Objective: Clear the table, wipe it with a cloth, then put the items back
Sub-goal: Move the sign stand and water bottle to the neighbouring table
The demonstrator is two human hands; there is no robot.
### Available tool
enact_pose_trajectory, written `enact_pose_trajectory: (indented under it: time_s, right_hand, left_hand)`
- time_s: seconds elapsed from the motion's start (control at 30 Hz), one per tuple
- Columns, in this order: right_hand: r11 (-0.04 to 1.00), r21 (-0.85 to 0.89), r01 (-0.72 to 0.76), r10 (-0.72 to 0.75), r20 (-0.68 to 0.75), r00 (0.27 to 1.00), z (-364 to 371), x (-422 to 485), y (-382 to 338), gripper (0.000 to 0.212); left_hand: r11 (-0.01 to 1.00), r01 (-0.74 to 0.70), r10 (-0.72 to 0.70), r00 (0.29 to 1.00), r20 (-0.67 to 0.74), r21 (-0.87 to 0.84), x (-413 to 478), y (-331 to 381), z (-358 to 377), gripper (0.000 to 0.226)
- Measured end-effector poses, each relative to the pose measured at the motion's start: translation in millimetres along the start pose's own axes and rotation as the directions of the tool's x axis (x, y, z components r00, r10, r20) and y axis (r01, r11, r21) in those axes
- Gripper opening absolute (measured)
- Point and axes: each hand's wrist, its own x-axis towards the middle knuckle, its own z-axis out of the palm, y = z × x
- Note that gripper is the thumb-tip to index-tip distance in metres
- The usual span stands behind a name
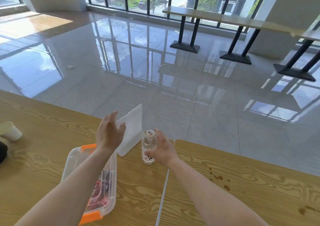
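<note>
The light wood-grain table [43, 156] fills the lower part of the head view; a narrow seam separates it from a second, matching wood-grain tabletop [242, 182] on my right, which carries several small brown stains [218, 177].

The clear rectangular plastic container with orange latches [105, 187] lies on the left tabletop beneath my left forearm. Red and dark contents show through its lid; I cannot tell what they are.

The white upright plastic sign holder [132, 127] stands near the far edge of the table, just beyond the container, its base flat on the wood.

My left hand [109, 132] is raised in front of the sign holder with fingers spread and relaxed. It overlaps the holder's left edge; whether it touches the panel cannot be told.

My right hand [161, 149] wraps the right side of the small clear plastic water bottle with a white cap [149, 146]. The bottle stands upright on the table, just right of the sign holder's base, near the seam.

The white paper cup [9, 131] lies tilted at the far left edge, well apart from both hands.
</note>
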Motion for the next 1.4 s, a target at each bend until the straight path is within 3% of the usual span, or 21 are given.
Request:
enact_pose_trajectory:
  time_s: [0.17, 0.37, 0.77, 1.13, 1.4]
  right_hand:
    - [1.0, -0.029, -0.002, 0.002, -0.013, 1.0, -13, -14, 2, 0.099]
    - [0.998, -0.067, 0.0, -0.004, -0.063, 0.998, -29, -37, 8, 0.093]
    - [0.987, -0.159, -0.007, -0.018, -0.155, 0.988, -75, -117, 55, 0.073]
    - [0.97, -0.228, -0.082, 0.027, -0.236, 0.971, -121, -200, 120, 0.072]
    - [0.953, -0.254, -0.165, 0.089, -0.287, 0.954, -151, -269, 179, 0.07]
  left_hand:
    - [0.976, -0.181, 0.184, 0.983, -0.02, 0.12, -19, 15, -11, 0.053]
    - [0.933, -0.29, 0.286, 0.957, 0.051, 0.211, -51, 36, -20, 0.052]
    - [0.92, -0.344, 0.324, 0.937, 0.127, 0.188, -129, 61, -6, 0.053]
    - [0.882, -0.424, 0.379, 0.898, 0.225, 0.207, -215, 123, 26, 0.056]
    - [0.824, -0.544, 0.48, 0.818, 0.317, 0.159, -270, 184, 64, 0.057]
